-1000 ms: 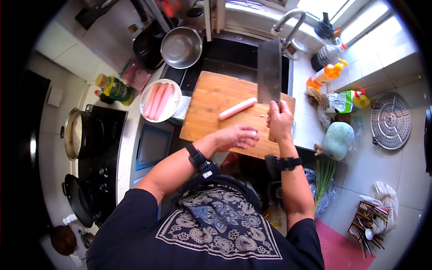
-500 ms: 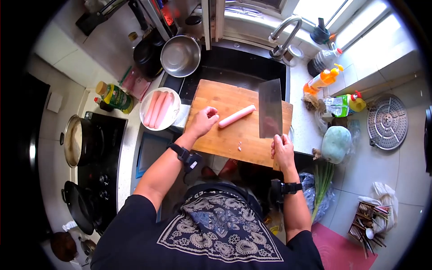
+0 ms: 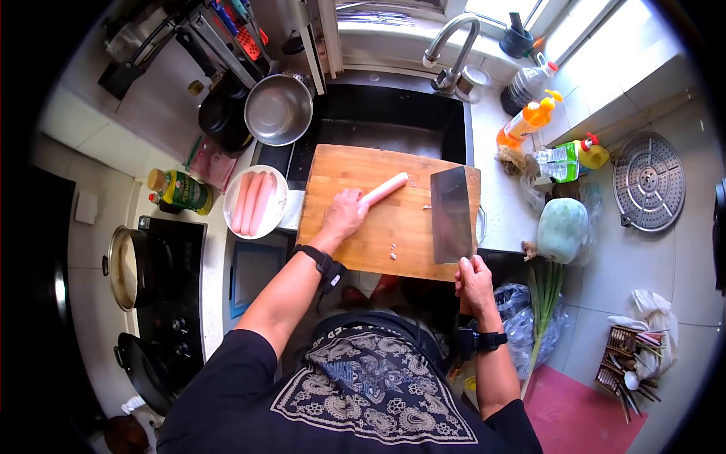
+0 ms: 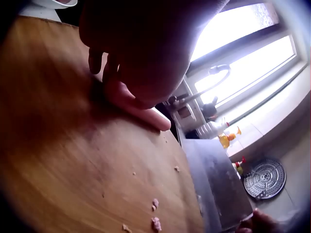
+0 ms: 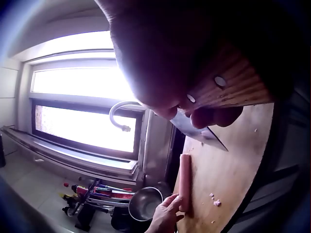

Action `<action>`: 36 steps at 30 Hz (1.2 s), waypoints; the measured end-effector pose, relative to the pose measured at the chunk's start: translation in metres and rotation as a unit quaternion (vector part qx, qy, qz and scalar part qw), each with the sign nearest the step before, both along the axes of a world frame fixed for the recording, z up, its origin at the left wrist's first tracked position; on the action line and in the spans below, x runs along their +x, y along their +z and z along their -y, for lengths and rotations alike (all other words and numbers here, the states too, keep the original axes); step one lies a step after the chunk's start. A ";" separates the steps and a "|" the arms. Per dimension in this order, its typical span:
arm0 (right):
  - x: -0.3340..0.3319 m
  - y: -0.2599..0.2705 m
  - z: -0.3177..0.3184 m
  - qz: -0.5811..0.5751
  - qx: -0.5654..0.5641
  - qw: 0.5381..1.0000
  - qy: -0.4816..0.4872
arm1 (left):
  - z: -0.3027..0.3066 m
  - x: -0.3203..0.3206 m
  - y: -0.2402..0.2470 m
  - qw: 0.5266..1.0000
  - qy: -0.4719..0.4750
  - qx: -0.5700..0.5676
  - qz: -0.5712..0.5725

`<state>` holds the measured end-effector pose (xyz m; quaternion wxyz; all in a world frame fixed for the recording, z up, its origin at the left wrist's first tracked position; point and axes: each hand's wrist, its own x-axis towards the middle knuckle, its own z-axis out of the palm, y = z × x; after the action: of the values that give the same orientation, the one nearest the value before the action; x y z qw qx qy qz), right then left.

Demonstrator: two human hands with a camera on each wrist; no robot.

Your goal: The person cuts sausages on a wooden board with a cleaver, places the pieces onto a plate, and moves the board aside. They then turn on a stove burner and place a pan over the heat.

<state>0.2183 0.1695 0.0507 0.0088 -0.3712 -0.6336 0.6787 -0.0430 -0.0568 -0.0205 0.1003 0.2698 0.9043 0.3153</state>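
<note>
A pink sausage [image 3: 387, 188] lies slantwise on the wooden cutting board [image 3: 340, 250]. My left hand [image 3: 345, 215] grips its near-left end, fingers curled over it; the left wrist view shows the sausage [image 4: 150, 116] coming out from under that hand [image 4: 141, 58]. With my right hand [image 3: 475, 283] I hold a cleaver [image 3: 451, 216] by its wooden handle [image 5: 238, 82], the broad blade over the board's right side, apart from the sausage. Small pink crumbs [image 4: 156, 223] are scattered on the board. Several more sausages [image 3: 254, 200] are on a white plate [image 3: 280, 185] at the left.
Behind the board is the black sink [image 3: 386, 113] with its faucet [image 3: 454, 57]. A metal bowl [image 3: 278, 110] stands at the back left. Bottles [image 3: 529, 121] and a pale green melon [image 3: 563, 229] line the right side. The stove [image 3: 172, 287] with pans is at the left.
My left hand has come down onto the sausage's left end and grips it. The cleaver has moved right and nearer to me, away from the sausage. The head view has shifted a little.
</note>
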 end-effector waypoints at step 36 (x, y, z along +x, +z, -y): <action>-0.108 0.014 0.000 0.039 -0.084 0.962 0.257 | 0.029 -0.010 0.005 0.966 0.167 0.116 0.156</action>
<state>0.1099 0.1692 0.0643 -0.2217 -0.2213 -0.6480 0.6943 -0.0530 -0.0855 -0.0159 0.1544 0.0716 0.8670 0.4684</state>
